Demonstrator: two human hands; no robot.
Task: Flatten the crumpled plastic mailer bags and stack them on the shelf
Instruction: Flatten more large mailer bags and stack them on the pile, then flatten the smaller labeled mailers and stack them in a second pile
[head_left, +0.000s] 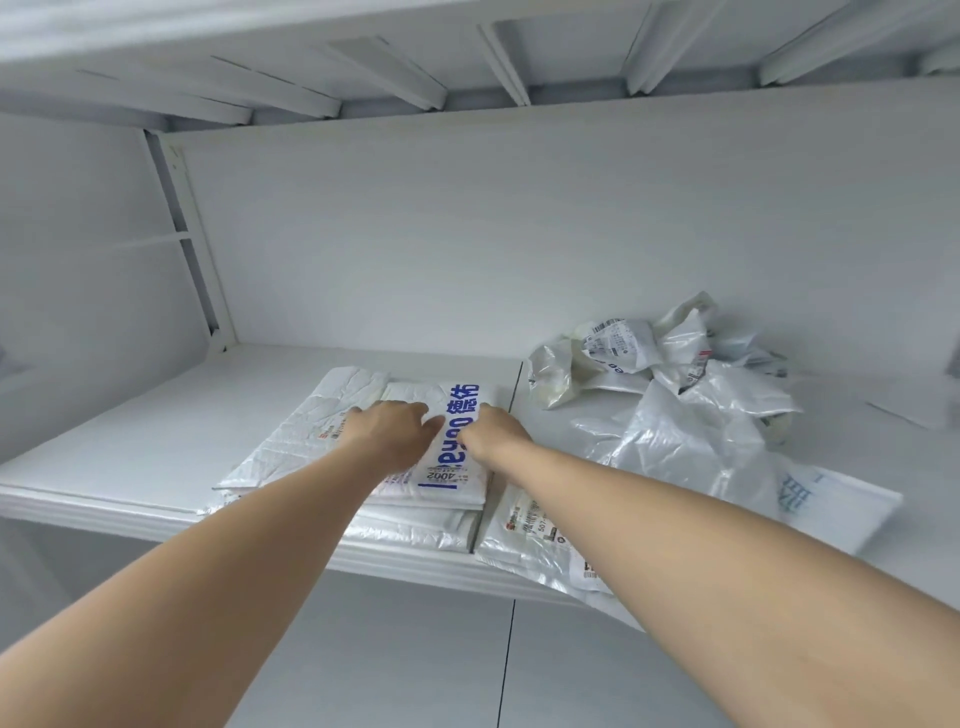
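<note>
A stack of flattened white mailer bags (306, 441) lies on the white shelf (156, 441). Its top bag (457, 405) bears blue lettering. My left hand (387, 431) presses palm down on the top bag, fingers spread toward the lettering. My right hand (493, 434) rests just to the right of it on the same bag, fingers curled down onto the plastic. The two hands almost touch. To the right sits a heap of crumpled mailer bags (660, 364). A loose translucent bag (675, 447) spreads in front of the heap.
Another flat bag with printed labels (540, 525) hangs over the shelf's front edge under my right forearm. A white bag with blue print (810, 499) lies at the right. The upper shelf's slats (389, 78) are close overhead. A white upright post (192, 239) stands at the back left.
</note>
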